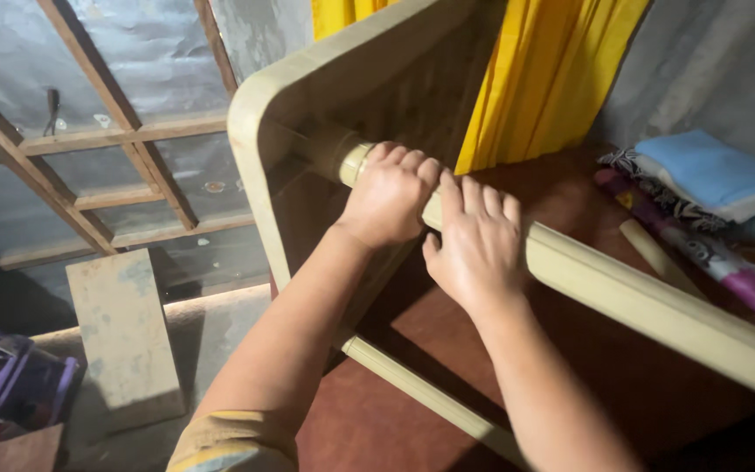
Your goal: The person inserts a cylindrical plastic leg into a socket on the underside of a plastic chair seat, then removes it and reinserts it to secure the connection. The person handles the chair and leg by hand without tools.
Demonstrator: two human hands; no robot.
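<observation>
Your right hand point(475, 240) lies flat on the beige plastic table leg point(622, 293), fingers together and extended over it. Just beyond, your left hand point(388, 194) curls shut around the same leg near its socket in the upturned tabletop point(259, 131). The leg's long axis runs from that socket toward lower right, above the dark-red surface point(622, 367). Farther off, folded cloths point(709, 175) lie stacked.

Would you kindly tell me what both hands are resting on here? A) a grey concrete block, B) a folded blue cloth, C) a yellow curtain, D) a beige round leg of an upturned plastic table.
D: the left hand wraps the beige table leg near its socket, and the right hand lies flat on it just beside.
</observation>
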